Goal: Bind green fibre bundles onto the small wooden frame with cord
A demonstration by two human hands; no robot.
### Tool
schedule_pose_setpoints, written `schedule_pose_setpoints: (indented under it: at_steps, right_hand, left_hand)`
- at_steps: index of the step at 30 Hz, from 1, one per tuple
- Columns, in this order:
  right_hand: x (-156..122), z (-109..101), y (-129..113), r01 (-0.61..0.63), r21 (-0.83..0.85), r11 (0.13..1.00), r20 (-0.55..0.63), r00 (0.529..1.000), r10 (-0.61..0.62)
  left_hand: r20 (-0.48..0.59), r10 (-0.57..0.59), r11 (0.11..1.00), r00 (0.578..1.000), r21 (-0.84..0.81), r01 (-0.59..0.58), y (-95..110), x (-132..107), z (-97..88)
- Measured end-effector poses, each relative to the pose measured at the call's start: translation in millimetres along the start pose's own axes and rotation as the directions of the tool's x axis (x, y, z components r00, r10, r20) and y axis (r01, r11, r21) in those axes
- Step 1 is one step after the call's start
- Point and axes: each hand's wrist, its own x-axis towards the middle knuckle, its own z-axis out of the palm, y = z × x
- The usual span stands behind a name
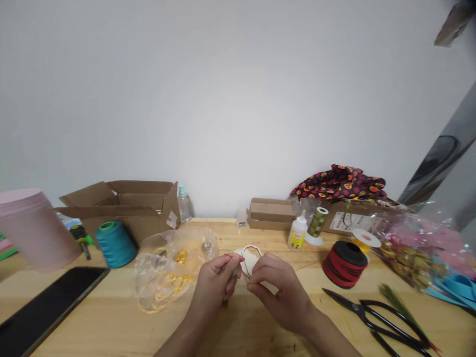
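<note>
My left hand (219,278) is closed in a pinch on a thin red cord (242,267). Green strands of a tassel (225,303) show below its fingers. Close by on the right, my right hand (277,288) is also pinched, its fingertips at the lower end of the cord; the exact grip is partly hidden. Just behind the fingers lies a flat cream-coloured piece (250,260) with a looped edge, mostly covered by the hands. Black-handled scissors (360,310) lie to the right of my right hand, beside another green tassel (400,305).
Left stand a clear bag with yellow cord (174,263), a teal thread cone (115,245), a phone (52,310), a pink container (39,233) and an open carton (130,218). Right are a glue bottle (297,233), a red cord spool (344,267) and a plastic bag (412,248).
</note>
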Motion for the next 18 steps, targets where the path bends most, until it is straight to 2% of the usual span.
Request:
schedule_pose_setpoints:
  at_steps: [5,8,12,18]
  right_hand:
    - [3.5,-6.5,2.4,-0.133,0.017,0.991,-0.17,0.976,0.134]
    - [4.0,-9.0,3.2,-0.149,0.043,0.988,-0.224,0.962,0.155]
    - [3.1,-8.9,2.8,-0.125,0.088,0.988,-0.233,0.962,0.142]
    - [2.6,-7.3,0.7,-0.136,0.101,0.986,-0.175,0.973,0.152]
  left_hand:
    - [0.096,-0.018,0.999,0.995,-0.048,0.023,5.2,-1.7,-1.5]
    - [0.132,-0.079,0.99,0.988,-0.11,0.093,6.7,-4.0,0.7]
    - [0.138,-0.157,0.964,0.978,-0.194,0.182,8.8,-5.7,2.9]
    - [0.158,-0.078,0.938,0.984,-0.324,0.127,11.1,-5.4,0.8]
